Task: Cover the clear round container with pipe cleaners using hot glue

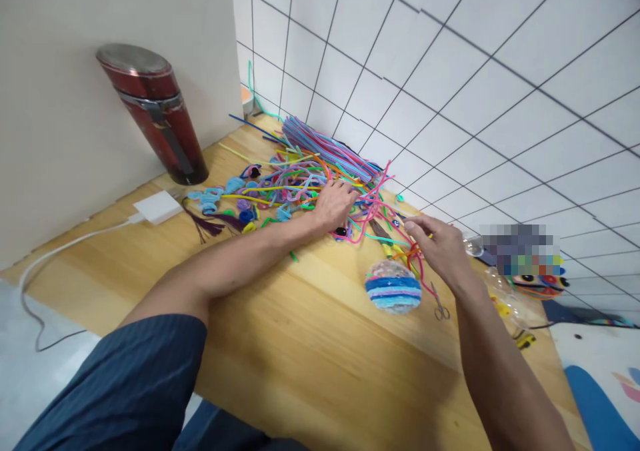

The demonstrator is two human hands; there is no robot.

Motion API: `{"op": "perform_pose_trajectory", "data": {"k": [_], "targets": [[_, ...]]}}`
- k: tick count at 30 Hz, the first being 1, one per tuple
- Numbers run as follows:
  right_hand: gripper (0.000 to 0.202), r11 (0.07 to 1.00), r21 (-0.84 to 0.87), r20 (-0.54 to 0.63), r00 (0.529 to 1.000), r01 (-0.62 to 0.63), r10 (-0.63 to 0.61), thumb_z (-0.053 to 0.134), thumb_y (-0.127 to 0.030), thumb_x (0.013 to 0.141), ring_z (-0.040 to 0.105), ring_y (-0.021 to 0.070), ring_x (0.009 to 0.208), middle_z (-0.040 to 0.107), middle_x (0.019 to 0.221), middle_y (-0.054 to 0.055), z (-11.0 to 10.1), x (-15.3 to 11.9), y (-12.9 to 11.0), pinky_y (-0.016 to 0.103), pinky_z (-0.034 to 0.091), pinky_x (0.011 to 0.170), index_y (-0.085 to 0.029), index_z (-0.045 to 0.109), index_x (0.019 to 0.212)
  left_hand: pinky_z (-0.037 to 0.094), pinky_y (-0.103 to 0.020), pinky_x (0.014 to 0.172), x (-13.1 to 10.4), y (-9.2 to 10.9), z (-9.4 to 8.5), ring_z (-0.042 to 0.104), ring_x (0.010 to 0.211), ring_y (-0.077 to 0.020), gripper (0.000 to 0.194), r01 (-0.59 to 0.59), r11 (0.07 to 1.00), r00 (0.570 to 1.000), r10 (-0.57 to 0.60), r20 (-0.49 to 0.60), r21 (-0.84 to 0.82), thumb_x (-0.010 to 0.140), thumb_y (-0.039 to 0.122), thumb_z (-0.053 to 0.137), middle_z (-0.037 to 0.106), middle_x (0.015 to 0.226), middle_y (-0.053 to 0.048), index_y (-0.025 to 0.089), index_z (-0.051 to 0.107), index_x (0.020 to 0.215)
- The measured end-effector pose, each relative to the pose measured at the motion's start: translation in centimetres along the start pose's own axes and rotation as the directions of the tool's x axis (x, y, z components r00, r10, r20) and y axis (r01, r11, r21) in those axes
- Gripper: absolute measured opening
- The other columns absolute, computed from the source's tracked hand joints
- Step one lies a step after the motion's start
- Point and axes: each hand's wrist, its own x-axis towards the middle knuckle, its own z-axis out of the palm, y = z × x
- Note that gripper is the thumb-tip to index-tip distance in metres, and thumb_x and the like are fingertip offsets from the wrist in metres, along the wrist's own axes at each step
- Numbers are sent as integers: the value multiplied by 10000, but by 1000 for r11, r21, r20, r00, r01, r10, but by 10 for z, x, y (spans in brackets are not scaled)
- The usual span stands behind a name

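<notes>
A ball [393,295] is sitting on the wooden table [300,344], nearest the person, below and left of the right hand [440,244]. It is showing no long axis; its blue, pale and white bands are running crosswise, roughly level from left to right. Banding is covering the middle, while pale areas are showing above and below; the covering is therefore judged partial, with top and bottom remaining. Scissors [440,308] are lying just below the right hand, blades pointing away from the person.

The right hand is holding thumb and forefinger close together; whether a strand is between them cannot be told. The left hand [336,206] is resting, fingers bent, on loose fuzzy stems [295,188]; its grip cannot be told. Beyond it, a bundle of stems [325,148] is lying with its long axis slanting from far left to nearer right. A red flask [155,118] is standing farther left of that hand.
</notes>
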Motion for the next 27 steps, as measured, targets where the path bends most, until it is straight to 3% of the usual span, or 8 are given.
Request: {"op": "perform_pose_trajectory", "data": {"k": [3,7,8,10,12,16,22,27], "targets": [[351,999,0,-10,999,51,-51,647,-519,988,766,266,809,876,939,75,6,9,-7,391,559,771,-258,879,1028,545,-381,992,15,-10,-11,734,1084,-279,200,31,986,995,-45,-84,-162,1075,243,621,809,1129,-130,167,797,1019],[304,993,13,-13,993,121,-121,650,-465,999,769,259,819,880,953,72,11,16,-14,383,564,779,-259,872,1017,544,-257,754,36,-26,-30,694,770,-165,320,57,914,988,-111,-111,-403,1125,315,526,757,848,-40,161,732,934],[293,991,16,-4,991,133,-133,651,-454,1001,769,256,818,880,951,69,11,17,-15,377,562,773,-260,870,1013,538,-242,711,39,-29,-33,666,705,-144,335,75,855,986,-140,-90,-514,1121,340,532,731,800,-22,167,713,899],[277,988,23,11,989,150,-150,655,-436,1001,768,249,815,879,944,63,13,20,-19,366,555,760,-261,868,1011,532,-231,658,42,-33,-38,627,635,-123,308,156,584,971,-237,17,-796,1045,389,671,693,740,2,174,690,826],[264,986,24,12,987,162,-163,658,-423,998,764,242,808,877,938,60,15,24,-22,360,551,759,-260,865,1005,539,-230,632,42,-33,-41,611,608,-111,308,233,310,945,-298,139,-922,931,405,816,681,719,13,174,679,780],[237,984,22,43,984,175,-175,668,-405,992,763,242,822,877,946,55,18,34,-32,365,548,781,-263,857,1009,586,-246,639,42,-30,-47,653,638,-120,298,305,106,908,-331,256,-947,816,370,916,722,770,4,168,698,817],[187,978,39,63,976,206,-208,705,-378,982,759,270,928,869,1046,82,35,56,-58,394,575,874,-253,832,1039,547,-253,583,46,-25,-52,574,546,-110,265,329,77,871,-410,271,-941,830,314,878,624,659,26,183,662,751],[230,974,108,28,979,197,-201,718,-395,985,761,259,935,869,1088,72,61,76,-81,381,580,888,-234,807,1125,449,-240,534,39,-15,-49,525,507,-102,370,261,198,919,-351,180,-945,887,320,832,564,576,27,181,602,634]]}}
